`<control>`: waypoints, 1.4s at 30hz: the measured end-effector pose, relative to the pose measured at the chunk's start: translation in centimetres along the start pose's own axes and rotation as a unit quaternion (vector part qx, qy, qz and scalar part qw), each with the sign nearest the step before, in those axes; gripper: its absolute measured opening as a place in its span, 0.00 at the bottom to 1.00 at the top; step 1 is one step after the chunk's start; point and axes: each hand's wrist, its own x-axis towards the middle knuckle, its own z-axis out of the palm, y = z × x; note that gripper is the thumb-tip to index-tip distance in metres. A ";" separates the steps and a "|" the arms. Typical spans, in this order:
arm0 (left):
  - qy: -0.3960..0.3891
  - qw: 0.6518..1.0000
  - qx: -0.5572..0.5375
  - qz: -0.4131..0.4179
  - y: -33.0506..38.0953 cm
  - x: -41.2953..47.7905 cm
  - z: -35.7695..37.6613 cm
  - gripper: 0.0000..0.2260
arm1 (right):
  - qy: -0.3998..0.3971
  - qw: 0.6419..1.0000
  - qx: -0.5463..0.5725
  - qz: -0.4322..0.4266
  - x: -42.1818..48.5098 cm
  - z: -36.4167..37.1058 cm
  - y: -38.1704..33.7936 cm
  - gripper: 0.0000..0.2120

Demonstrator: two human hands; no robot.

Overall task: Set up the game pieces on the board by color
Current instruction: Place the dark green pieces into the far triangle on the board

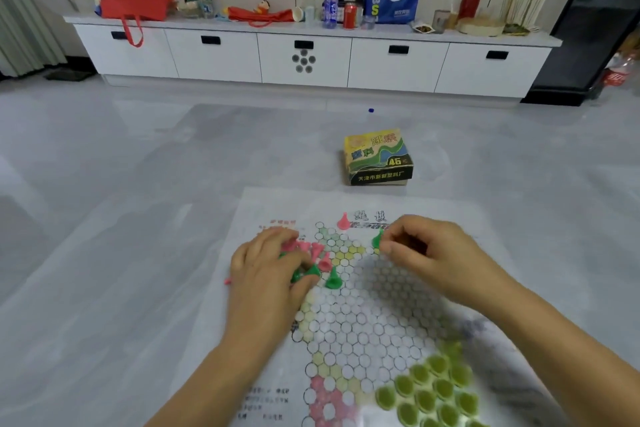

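Right grip [426, 253] pinching a green piece [376, 240], left grip [266, 270] curled round loose pieces [311, 251]; I'd seat mine upright in the board [363, 322]'s green corner.

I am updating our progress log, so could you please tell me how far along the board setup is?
Done: yellow-green pieces fill the near right corner of the board. In hand: the right hand pinches a green piece, while the left hand lies over a mixed pile of pink and green pieces. Left: sorting that pile into its corners; one pink piece stands alone near the far edge.
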 end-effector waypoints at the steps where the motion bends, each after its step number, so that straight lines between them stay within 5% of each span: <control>1: 0.005 1.000 -0.002 0.001 0.0 0.0 0.0 0.08 | -0.042 0.998 -0.039 -0.004 0.6 1.0 -0.9 0.05; 7: 0.025 0.998 -0.050 0.014 0.0 0.0 0.1 0.08 | -0.104 0.969 -0.224 0.012 3.1 4.0 -2.8 0.17; 14: 0.055 0.995 -0.078 0.035 0.1 -0.2 0.0 0.06 | -0.156 0.966 -0.205 0.001 2.5 3.7 -3.3 0.08; 18: 0.060 0.995 -0.062 0.060 -0.1 -0.2 0.2 0.07 | -0.019 0.997 -0.069 0.027 1.1 -1.5 -1.5 0.03; 22: 0.068 0.993 -0.043 0.088 -0.1 -0.3 0.3 0.11 | 0.137 0.988 0.033 0.064 0.9 -4.9 1.7 0.06; 30: 0.058 0.992 -0.050 0.104 0.4 -0.3 0.1 0.05 | 0.014 0.977 -0.212 -0.006 1.5 -3.1 2.8 0.05; 42: 0.037 0.991 -0.055 0.116 0.1 -0.5 0.1 0.07 | -0.034 0.963 -0.267 -0.016 1.6 -1.9 2.8 0.06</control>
